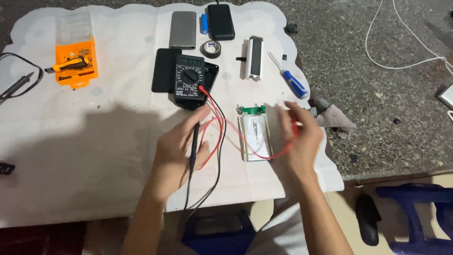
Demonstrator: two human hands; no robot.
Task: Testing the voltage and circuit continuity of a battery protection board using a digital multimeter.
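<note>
My left hand (pixel 177 151) grips a black test probe (pixel 194 144), tip pointing toward a black multimeter (pixel 189 80) just beyond it. My right hand (pixel 302 137) holds a red probe (pixel 294 130) at the right side of a flat silver battery pouch (pixel 255 139) that has a small green circuit board (pixel 252 110) on its far end. Red and black leads (pixel 214 127) run from the meter to both hands. Everything lies on a white cloth (pixel 94 141).
An orange bit case (pixel 75 59) and soldering iron (pixel 16 85) lie at the left. Grey and black power bank shells (pixel 184 29), a blue cell (pixel 204 23), a tape roll (pixel 210 48), a white housing (pixel 255 57) and a blue screwdriver (pixel 292 82) sit further back. A white cable (pixel 406 63) crosses the stone counter.
</note>
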